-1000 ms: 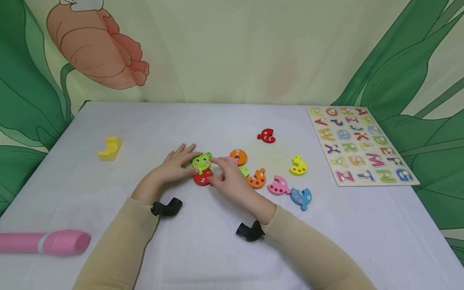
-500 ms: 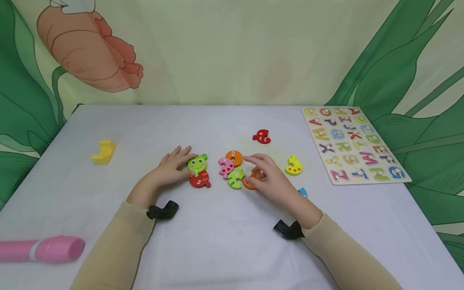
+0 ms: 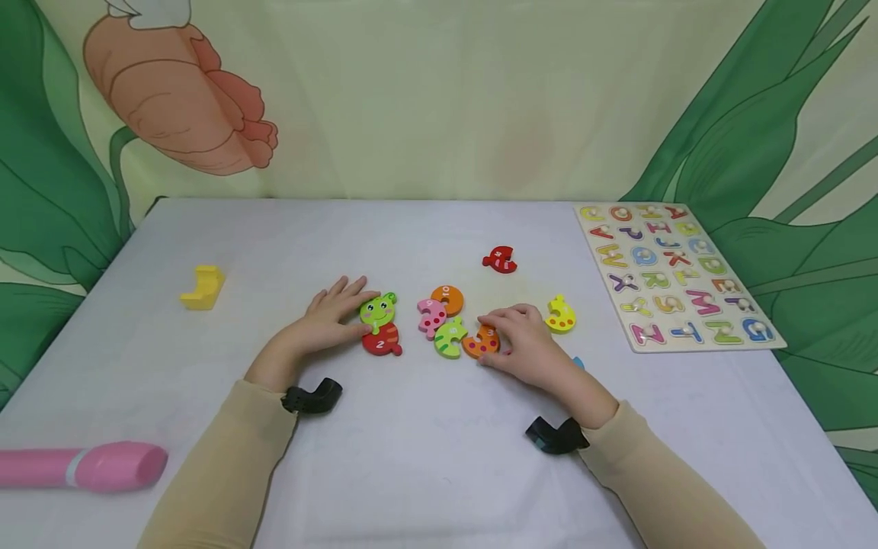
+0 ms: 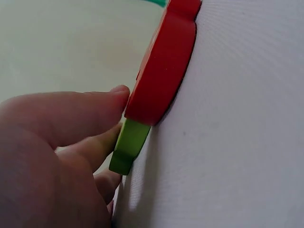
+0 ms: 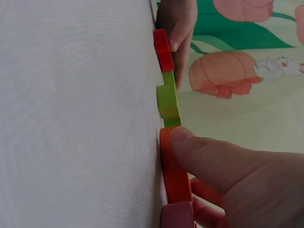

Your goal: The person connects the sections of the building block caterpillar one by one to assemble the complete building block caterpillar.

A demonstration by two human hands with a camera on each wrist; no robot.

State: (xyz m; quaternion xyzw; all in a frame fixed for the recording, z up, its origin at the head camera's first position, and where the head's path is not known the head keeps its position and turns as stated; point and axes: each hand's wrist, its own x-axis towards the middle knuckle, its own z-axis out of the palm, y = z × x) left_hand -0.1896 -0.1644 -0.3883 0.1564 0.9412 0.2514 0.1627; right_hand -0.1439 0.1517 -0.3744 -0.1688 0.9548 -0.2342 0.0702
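Note:
A green caterpillar-head puzzle piece (image 3: 376,311) joins a red piece marked 2 (image 3: 381,340) on the table. My left hand (image 3: 322,320) rests against the head, fingers nearly straight, with the thumb touching near the join. To the right, my right hand (image 3: 531,347) pinches an orange spotted puzzle piece (image 3: 482,341) between thumb and forefinger. A light green striped piece (image 3: 449,338) lies just left of it, beside a pink piece (image 3: 431,318) and an orange piece marked 10 (image 3: 447,300). In the right wrist view, another pink piece (image 5: 176,216) sits close to the orange one.
A yellow piece (image 3: 561,315) and a red piece (image 3: 501,259) lie farther right and back. Only an edge of a blue piece (image 3: 578,363) shows. An alphabet board (image 3: 686,282), a yellow block (image 3: 203,288) and a pink cylinder (image 3: 116,466) lie around the table.
My right hand has left the red 2 piece, moved right and taken hold of the orange spotted piece. My left hand has stayed at the green head.

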